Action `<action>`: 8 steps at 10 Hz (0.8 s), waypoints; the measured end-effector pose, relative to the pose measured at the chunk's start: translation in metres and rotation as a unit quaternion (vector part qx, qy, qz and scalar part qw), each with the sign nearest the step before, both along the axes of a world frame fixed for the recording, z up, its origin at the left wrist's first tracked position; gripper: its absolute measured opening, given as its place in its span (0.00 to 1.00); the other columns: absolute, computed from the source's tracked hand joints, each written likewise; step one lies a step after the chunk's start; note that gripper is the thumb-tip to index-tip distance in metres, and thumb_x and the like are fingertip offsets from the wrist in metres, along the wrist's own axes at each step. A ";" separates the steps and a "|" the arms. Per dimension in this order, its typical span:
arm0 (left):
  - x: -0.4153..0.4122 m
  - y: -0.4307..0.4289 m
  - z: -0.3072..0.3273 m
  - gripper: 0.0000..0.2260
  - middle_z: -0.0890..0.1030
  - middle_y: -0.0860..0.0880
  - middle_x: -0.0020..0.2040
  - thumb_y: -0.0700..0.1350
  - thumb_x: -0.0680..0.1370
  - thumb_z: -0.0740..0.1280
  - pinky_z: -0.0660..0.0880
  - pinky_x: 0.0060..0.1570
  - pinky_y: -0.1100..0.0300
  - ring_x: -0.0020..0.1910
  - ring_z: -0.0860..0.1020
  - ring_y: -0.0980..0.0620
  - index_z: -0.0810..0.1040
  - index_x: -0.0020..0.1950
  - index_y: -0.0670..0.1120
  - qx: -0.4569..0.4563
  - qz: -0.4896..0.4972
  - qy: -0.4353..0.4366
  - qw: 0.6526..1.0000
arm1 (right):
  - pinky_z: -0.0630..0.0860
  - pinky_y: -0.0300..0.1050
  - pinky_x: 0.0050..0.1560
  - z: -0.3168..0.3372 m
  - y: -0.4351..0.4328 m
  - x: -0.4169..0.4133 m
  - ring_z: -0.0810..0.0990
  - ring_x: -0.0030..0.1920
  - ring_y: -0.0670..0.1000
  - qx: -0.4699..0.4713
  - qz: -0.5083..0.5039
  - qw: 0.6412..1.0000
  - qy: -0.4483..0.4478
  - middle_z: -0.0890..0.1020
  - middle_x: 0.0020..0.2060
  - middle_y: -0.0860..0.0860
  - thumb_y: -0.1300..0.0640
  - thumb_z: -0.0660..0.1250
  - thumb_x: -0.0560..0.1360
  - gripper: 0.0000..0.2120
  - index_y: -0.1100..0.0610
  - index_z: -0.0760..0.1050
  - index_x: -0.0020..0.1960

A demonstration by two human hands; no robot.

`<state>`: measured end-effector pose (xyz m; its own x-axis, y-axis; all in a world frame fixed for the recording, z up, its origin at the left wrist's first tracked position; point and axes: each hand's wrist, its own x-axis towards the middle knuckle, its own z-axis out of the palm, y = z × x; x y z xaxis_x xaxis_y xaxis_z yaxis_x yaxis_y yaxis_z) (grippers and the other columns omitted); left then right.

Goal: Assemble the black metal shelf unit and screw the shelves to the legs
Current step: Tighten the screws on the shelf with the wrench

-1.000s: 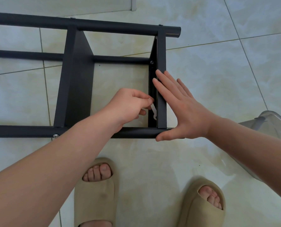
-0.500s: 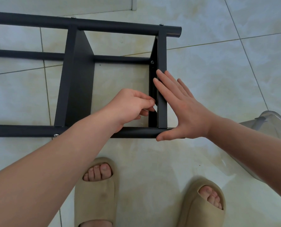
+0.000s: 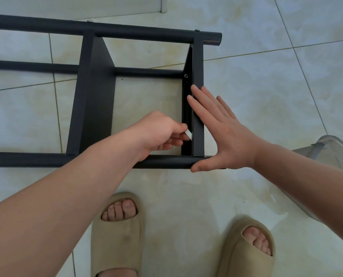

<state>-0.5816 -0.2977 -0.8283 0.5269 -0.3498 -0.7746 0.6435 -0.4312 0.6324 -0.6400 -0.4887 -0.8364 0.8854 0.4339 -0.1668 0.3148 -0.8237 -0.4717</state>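
Just changed: the tool (image 3: 188, 134) pinched in the left hand (image 3: 158, 132) has swung from hanging below the knuckles to a short slant tucked against the fingertips; the wrist has rolled with it, baring the curled fingers from beneath.
What it means: judged a part-turn on a fastening at the inner face of the end shelf (image 3: 198, 96), close to the near leg (image 3: 26, 159); the fastener itself is hidden behind the hand, so how tight it sits cannot be told; more turns look likely.
Against the earlier frame: a second ago the tool's hooked end showed clear of the hand; half a second ago only a sliver; the right hand (image 3: 226, 136) and the unit (image 3: 126, 32) have not shifted.
Left hand: closed in a pinch on the tool, at 7 o'clock of the end shelf.
Right hand: spread wide and flat; straight fingers (image 3: 198, 100) press the end shelf's edge; thumb lies along the near leg's end.
Unit: on its side on the tiled floor (image 3: 266, 86), running from 9 to 1 o'clock of the view; middle shelf (image 3: 98, 100) and end shelf stand between the legs; one screw (image 3: 185, 75) already sits on the end shelf's inner face, at 12 o'clock of the tool.
Elsewhere: slippers (image 3: 116, 232) at 6 o'clock; a clear bin (image 3: 326, 150) at 4 o'clock, partly behind the right forearm.
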 end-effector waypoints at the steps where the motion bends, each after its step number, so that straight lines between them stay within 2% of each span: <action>1: 0.000 0.000 0.000 0.05 0.86 0.52 0.37 0.45 0.80 0.67 0.76 0.47 0.59 0.39 0.82 0.55 0.80 0.48 0.45 0.001 -0.008 -0.001 1.000 | 0.43 0.62 0.80 0.000 0.000 0.000 0.36 0.81 0.50 0.001 -0.001 1.000 -0.001 0.41 0.82 0.51 0.21 0.64 0.64 0.63 0.57 0.44 0.83; 4: 0.001 0.003 0.000 0.06 0.85 0.54 0.37 0.44 0.82 0.64 0.74 0.45 0.61 0.41 0.81 0.55 0.79 0.48 0.45 0.000 -0.060 -0.036 0.998 | 0.43 0.62 0.80 -0.001 0.000 0.000 0.37 0.81 0.51 0.000 0.000 1.000 -0.002 0.41 0.82 0.52 0.21 0.64 0.64 0.63 0.58 0.44 0.83; 8: 0.005 0.014 0.002 0.09 0.85 0.55 0.39 0.41 0.83 0.63 0.76 0.50 0.60 0.43 0.81 0.57 0.80 0.45 0.45 -0.006 -0.163 -0.087 0.983 | 0.43 0.62 0.80 -0.001 0.000 0.000 0.37 0.81 0.51 0.001 0.000 1.000 -0.005 0.41 0.83 0.52 0.21 0.63 0.64 0.63 0.57 0.43 0.83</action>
<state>-0.5767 -0.2835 -0.8258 0.5101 -0.5302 -0.6773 0.3536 -0.5886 0.7270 -0.6403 -0.4888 -0.8372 0.8873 0.4335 -0.1573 0.3189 -0.8232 -0.4697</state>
